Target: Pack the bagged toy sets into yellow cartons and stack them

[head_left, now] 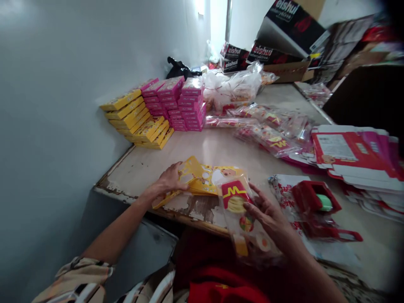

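I see the left hand (172, 179) gripping an open-ended yellow cartoon-printed carton (206, 179) at the table (202, 143) edge; right hand (268, 214) pinches a clear plastic packet (235, 198), red-panelled, yellow zigzag, beside it

Box (211, 176): yellow, printed with cartoon pictures, lying at the near edge of the table (205, 147), opened into flaps at its left end. Packet (241, 229): clear plastic, tilted, reaching past that edge, overlapping the box's right end in view. Inside, a red sleeve (236, 191) with a yellow zigzag, a round multicoloured piece (246, 223), a yellow block (240, 245).
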The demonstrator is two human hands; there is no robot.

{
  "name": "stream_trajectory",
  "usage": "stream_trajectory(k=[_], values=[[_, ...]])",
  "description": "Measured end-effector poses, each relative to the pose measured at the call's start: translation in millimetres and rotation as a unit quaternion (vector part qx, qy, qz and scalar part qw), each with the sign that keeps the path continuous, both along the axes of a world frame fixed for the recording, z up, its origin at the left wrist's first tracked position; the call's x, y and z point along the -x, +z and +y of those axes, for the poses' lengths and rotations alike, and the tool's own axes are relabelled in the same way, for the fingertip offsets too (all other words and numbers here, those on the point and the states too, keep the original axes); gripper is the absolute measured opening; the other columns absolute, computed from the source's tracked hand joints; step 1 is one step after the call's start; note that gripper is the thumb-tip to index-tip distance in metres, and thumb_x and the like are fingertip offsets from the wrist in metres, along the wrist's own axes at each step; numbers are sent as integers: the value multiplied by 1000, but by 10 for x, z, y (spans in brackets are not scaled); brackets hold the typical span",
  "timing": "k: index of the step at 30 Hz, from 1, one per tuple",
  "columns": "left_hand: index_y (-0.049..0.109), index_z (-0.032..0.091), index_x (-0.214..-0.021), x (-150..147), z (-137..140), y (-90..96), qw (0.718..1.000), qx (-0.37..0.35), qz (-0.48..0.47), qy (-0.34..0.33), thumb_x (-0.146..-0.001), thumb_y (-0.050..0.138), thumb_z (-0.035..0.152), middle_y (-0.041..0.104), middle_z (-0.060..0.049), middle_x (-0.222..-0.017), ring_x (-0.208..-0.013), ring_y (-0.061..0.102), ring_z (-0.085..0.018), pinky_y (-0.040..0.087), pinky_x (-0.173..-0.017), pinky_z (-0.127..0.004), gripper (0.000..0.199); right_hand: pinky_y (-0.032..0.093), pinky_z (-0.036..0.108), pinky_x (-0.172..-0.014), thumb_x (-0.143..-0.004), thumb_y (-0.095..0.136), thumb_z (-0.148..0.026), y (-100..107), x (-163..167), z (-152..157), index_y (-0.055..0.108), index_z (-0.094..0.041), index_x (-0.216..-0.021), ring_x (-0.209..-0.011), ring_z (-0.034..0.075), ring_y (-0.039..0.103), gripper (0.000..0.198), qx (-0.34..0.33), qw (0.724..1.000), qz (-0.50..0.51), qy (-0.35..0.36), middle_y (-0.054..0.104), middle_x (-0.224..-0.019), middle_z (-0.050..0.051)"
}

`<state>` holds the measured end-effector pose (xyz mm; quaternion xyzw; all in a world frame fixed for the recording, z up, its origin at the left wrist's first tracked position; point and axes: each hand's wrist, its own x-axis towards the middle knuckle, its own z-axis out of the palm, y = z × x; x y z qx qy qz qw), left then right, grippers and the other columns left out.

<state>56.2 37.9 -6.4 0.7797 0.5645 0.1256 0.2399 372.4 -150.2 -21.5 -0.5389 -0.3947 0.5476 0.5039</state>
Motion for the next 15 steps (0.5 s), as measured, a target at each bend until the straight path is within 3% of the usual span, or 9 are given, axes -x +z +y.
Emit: stream_trajectory(k=[4, 9, 12, 15], values=[[36, 19, -146, 234, -144, 118, 991, -33, -107, -73, -65, 81, 37, 67, -10, -123, -108, 69, -27, 59, -91, -37, 94, 59, 31, -60, -87, 76, -53, 461, 109, 131, 43, -26, -155, -73, 21, 70, 81, -68, 997, -27, -25, 73, -92, 3], [37, 20, -143, 274, -250, 149, 958, -68, -233, -152, -60, 87, 31, 63, -9, -121, -106, 66, -26, 57, -91, -37, 97, 44, 24, -49, -92, 69, -46, 1034, 430, 253, 51, -20, -152, -57, 13, 55, 68, -158, 975, -152, 39, 64, -80, 0], [34, 22, -150, 187, -242, 187, 946, -87, -226, -216, -58, 86, 24, 58, -11, -130, -115, 62, -30, 54, -100, -43, 106, 39, 24, -50, -95, 64, -38, 1139, 546, 327, 59, -18, -147, -56, 13, 49, 56, -171, 942, -261, 123, 64, -71, 0], [29, 23, -157, 109, -190, 236, 934, -132, -157, -291, -52, 85, 19, 49, -14, -143, -129, 53, -36, 47, -111, -52, 119, 40, 25, -54, -95, 64, -36, 1088, 497, 455, 72, -20, -131, -59, 14, 51, 41, -135, 919, -304, 213, 67, -71, 1]])
